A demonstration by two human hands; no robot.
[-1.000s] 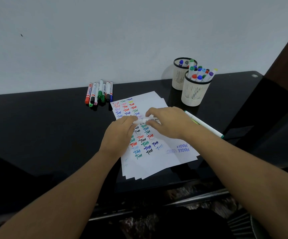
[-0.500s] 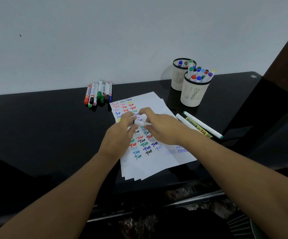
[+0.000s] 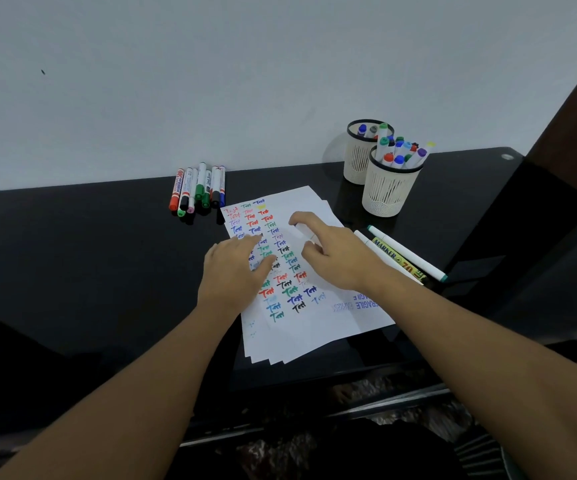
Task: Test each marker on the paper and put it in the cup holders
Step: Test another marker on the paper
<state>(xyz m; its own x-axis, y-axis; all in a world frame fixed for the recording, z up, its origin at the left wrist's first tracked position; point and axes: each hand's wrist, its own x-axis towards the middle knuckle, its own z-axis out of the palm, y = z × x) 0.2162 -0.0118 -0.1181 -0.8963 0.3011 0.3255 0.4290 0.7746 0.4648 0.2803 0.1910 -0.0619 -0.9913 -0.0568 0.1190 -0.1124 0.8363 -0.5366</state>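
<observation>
A moment ago both hands met over the middle of the paper point(image 3: 318, 327), working at one white marker point(image 3: 303, 231); now they have parted. The right hand point(image 3: 335, 254) holds that marker, fingers curled round it, near the sheet's far right edge, while the left hand point(image 3: 235, 271) presses flat, fingers straight, on the written rows. Seemingly uncapped, the marker is ready for testing. The cup holders point(image 3: 387, 195) wait at the table's far right.
</observation>
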